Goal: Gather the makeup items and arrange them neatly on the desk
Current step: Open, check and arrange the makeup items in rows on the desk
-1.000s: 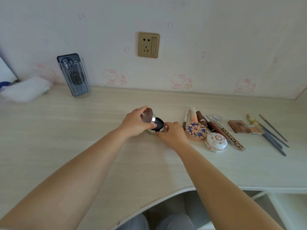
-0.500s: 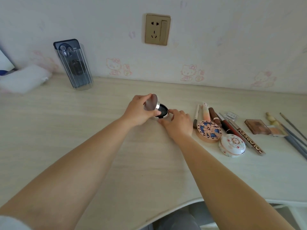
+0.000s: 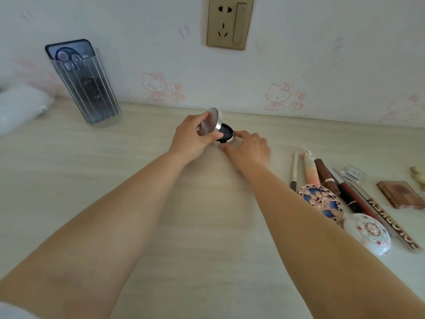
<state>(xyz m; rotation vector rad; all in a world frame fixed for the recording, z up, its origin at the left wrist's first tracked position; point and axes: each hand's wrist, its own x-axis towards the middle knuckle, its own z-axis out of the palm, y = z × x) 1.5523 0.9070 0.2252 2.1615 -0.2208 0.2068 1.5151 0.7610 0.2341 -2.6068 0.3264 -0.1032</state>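
Far centre of the desk (image 3: 207, 226), near the wall: silver compact (image 3: 224, 135) with lid tilted up, gripped by left hand (image 3: 192, 140) at the lid; right hand (image 3: 249, 149) pinching its base; other makeup lined up at right.

Soft, even daylight, fairly bright, with a cool tint on the wall (image 3: 322, 54). Faint shadows lie under the forearms on the surface (image 3: 207, 238). No glare. Wide-angle bending shows toward the edges; the left edge looks blurred.

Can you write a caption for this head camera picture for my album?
Two hands hold an open compact on the desk.
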